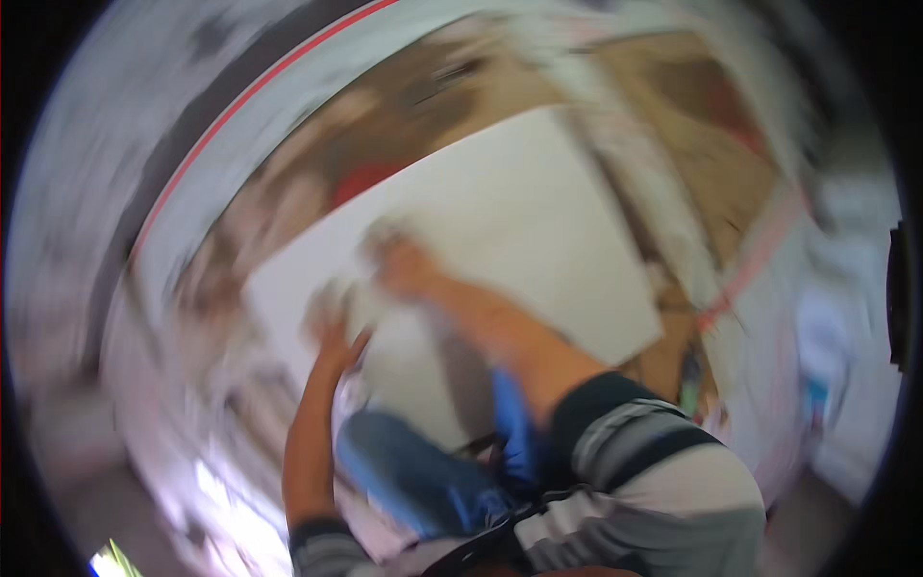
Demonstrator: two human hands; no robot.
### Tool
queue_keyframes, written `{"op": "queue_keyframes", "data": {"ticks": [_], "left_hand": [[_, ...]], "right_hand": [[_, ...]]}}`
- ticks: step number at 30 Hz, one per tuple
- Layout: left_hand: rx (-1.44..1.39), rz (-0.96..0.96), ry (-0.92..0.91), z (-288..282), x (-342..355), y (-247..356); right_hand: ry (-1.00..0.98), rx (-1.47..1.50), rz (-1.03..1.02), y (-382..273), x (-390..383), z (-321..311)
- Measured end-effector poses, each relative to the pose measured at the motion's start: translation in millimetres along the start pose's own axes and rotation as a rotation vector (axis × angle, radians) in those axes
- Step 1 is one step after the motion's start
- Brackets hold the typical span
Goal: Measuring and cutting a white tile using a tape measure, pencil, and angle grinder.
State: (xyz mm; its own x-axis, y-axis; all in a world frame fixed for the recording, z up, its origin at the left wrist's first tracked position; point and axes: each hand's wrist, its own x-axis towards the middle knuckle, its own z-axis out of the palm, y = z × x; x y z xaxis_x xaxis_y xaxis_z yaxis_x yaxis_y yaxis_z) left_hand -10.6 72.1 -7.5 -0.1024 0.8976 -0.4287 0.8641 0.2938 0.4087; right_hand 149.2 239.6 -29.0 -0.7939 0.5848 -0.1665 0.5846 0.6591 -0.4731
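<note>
A large white flat board lies in front of me, tilted across the view. Over its left part is my left hand, fingers spread and thumb held apart. My right hand reaches across to the board's middle left, a little farther out than the left one. Motion smears its fingers, so I cannot make out their shape or anything in them. Whether either palm presses on the board or hovers just above it is unclear.
Brown sheet-like surfaces with dark patches spread beyond the board. A blurred red thing sits by its far edge. Along the far left curves a red stripe. My jeans-clad legs are close to the near edge.
</note>
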Motion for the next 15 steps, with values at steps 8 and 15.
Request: {"op": "queue_keyframes", "data": {"ticks": [8, 15], "left_hand": [[0.215, -0.046, 0.354, -53, 41, -75], [0.021, -0.582, 0.608, -121, 106, -196]], "right_hand": [[0.196, -0.241, -0.271, 0, 23, -8], [0.126, -0.236, -0.243, -10, 19, -10]]}}
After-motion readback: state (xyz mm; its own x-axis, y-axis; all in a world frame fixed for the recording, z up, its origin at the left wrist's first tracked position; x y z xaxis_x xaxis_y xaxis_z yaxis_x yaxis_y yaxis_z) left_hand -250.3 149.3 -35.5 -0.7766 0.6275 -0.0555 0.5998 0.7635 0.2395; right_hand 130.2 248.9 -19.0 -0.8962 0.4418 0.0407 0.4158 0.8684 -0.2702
